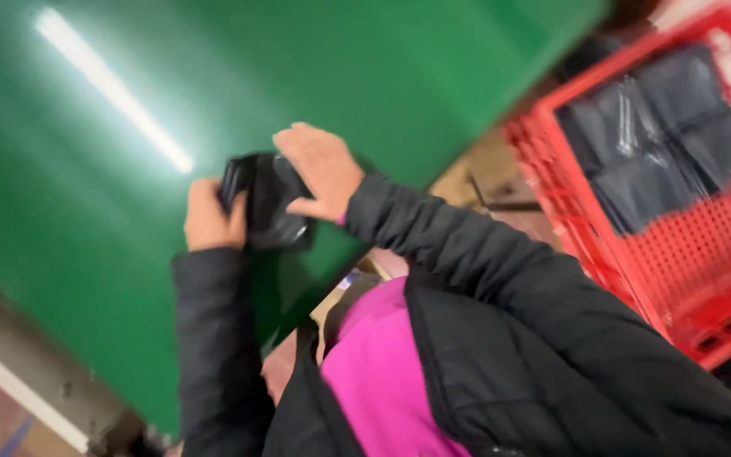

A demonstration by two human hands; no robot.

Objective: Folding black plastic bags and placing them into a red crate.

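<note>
Both my hands hold a small black bundle wrapped in clear plastic (268, 203) above a green table top (112, 254). My left hand (209, 218) grips its left side with the fingers curled around it. My right hand (325, 169) lies over its top and right side. Both arms wear black puffy sleeves, and a magenta top shows under the open jacket. The picture is tilted and blurred.
A red plastic crate (636, 271) stands to the right of the table, with several dark plastic-wrapped packs (662, 135) in it. A bright strip of light reflects off the green surface (112, 89). The table's pale edge (19, 381) runs at the lower left.
</note>
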